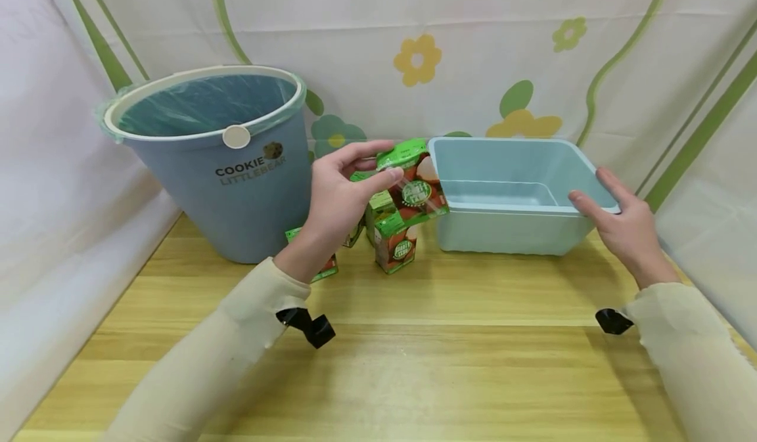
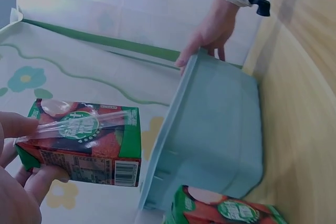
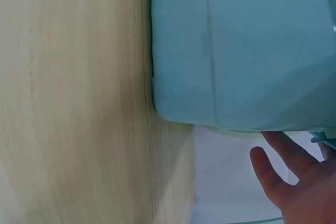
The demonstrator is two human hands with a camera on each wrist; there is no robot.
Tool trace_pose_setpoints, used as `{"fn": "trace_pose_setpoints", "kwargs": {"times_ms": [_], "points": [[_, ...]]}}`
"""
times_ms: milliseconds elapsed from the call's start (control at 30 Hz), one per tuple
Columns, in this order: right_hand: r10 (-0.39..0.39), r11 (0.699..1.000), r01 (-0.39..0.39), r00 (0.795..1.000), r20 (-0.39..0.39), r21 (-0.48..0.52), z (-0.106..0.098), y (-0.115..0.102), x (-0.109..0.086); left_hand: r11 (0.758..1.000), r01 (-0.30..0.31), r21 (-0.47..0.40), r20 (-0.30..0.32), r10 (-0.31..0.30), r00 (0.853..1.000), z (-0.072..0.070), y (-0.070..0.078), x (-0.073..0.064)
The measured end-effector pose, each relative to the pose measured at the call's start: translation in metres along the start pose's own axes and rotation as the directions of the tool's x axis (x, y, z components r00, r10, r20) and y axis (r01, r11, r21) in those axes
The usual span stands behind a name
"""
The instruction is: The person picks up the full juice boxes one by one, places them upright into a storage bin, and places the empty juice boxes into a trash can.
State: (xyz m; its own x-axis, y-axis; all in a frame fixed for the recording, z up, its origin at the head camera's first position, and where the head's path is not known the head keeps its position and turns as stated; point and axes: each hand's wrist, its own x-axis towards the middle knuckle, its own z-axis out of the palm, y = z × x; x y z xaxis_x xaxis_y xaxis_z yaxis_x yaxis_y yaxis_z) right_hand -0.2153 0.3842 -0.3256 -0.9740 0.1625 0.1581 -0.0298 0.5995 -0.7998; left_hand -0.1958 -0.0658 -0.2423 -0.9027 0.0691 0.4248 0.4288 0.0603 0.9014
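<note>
My left hand (image 1: pixel 337 189) grips a green and red juice box (image 1: pixel 416 189) between thumb and fingers, with a wrapped straw (image 2: pixel 105 120) along its face. It is held tilted above another juice box (image 1: pixel 397 253) on the table, close to the left end of a light blue tub (image 1: pixel 497 232). Over at the tub's right end, my right hand (image 1: pixel 633 225) holds the rim, its thumb over the front corner and its fingers on the outer side. The left hand and forearm partly hide more juice boxes (image 1: pixel 326 272).
A tall blue bucket (image 1: pixel 260 199) with a white rim and a green plastic liner (image 1: pixel 195 107) stands at the left. The wooden table (image 1: pixel 414 363) carries everything. A white curtain (image 1: pixel 355 48) with printed flowers hangs behind the bucket and the tub.
</note>
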Motion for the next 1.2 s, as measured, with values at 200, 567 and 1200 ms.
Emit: {"fn": "trace_pose_setpoints", "kwargs": {"times_ms": [200, 567, 1200], "points": [[0.009, 1.0, -0.009, 1.0, 0.008, 0.002, -0.002, 0.001, -0.002, 0.996, 0.031, -0.088, -0.009, -0.032, 0.999, 0.017, 0.003, 0.017], [0.031, 0.999, -0.031, 0.999, -0.014, 0.016, -0.001, 0.005, -0.004, 0.971, 0.081, -0.224, -0.03, -0.09, 0.996, 0.061, -0.005, 0.039], [0.067, 0.996, -0.062, 0.996, -0.061, 0.07, 0.004, 0.002, -0.003, 0.981, 0.14, -0.138, -0.095, -0.154, 0.984, 0.125, -0.03, 0.052]]}}
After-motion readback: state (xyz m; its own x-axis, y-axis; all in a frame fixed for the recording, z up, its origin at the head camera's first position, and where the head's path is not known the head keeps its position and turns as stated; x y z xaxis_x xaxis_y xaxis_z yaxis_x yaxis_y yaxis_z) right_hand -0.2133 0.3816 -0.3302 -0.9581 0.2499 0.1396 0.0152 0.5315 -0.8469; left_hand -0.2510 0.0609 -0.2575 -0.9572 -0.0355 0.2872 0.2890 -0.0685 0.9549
